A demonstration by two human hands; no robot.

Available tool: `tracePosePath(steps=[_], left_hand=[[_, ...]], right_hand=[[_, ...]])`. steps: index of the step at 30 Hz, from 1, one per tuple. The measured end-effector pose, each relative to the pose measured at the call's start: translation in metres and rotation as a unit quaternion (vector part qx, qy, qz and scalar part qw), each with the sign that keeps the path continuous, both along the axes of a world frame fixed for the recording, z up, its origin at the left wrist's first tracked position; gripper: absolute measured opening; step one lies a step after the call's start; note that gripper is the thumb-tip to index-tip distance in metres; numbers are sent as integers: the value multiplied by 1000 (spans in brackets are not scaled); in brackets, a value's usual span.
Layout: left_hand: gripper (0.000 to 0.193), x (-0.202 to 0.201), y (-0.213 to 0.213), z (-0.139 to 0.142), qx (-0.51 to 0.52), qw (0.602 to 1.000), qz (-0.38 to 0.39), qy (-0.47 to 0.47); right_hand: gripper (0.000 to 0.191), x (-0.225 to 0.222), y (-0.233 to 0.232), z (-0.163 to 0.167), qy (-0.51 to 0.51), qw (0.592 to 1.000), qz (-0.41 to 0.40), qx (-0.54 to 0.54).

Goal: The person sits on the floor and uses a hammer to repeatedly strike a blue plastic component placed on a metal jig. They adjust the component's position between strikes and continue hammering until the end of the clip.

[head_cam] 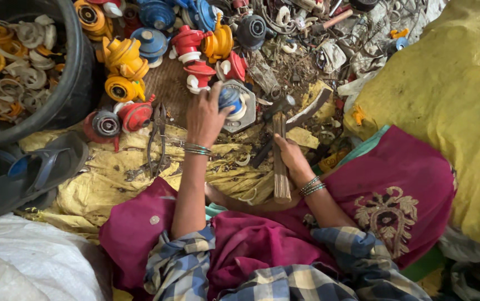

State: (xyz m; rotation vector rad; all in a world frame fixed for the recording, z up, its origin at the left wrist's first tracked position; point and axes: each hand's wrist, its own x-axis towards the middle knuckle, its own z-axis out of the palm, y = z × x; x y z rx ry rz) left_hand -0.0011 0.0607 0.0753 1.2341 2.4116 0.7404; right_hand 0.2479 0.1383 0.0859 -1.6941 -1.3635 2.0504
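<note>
The fingers of the left hand (205, 117) close around a small blue plastic cap (229, 98), pinning it on top of a grey hexagonal metal plate (244, 108) that lies on the ground just ahead of the knees. The right hand (290, 156) wraps shut around the wooden handle of a hammer (279, 159); the handle runs straight toward the person, and the dark metal head points toward the plate.

Right beside the left wrist lies one pair of dark pliers (157, 136), jaws toward the pile. Two red, round fittings (118, 120) sit just left of the pliers, touching each other. Beyond the plate, a heap of coloured plastic fittings (156, 39) crowds the ground (yellow, blue and red ones mixed, too tangled for a sure count), pressing close to the plate's far edge. A black tub (76, 67) at upper left holds many white and yellow rings. One grey sandal (25, 173) rests below the tub.

On the right a large yellow sack (451, 83) walls in that side, and scrap litter fills the ground between it and the plate. The only open room is the crumpled yellow sheet (112, 178) spread between the pliers and the person's lap, with a white sack (28, 259) bounding the lower left corner.
</note>
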Motion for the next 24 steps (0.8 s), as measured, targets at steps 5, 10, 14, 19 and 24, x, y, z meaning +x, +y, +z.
tracePosePath(steps=[5,10,14,19,24], left_hand=[[56,22,5,12,0,997,50,65],[80,11,-6,27,44,999,0,-3],[105,2,-9,26,74,992,-96,-21],[108,19,-6,2,-21,998,-49,-43],[106,22,-6,-22,8,999,-28,26]], right_hand=[[38,0,0,-1,11,1000,-2,-4],[35,-2,1,0,16,1000,-10,-15],[34,-6,-1,3,0,1000,1,8],[31,-12,-5,10,9,1000,0,1],[34,-14,-6,12,27,999,3,24]])
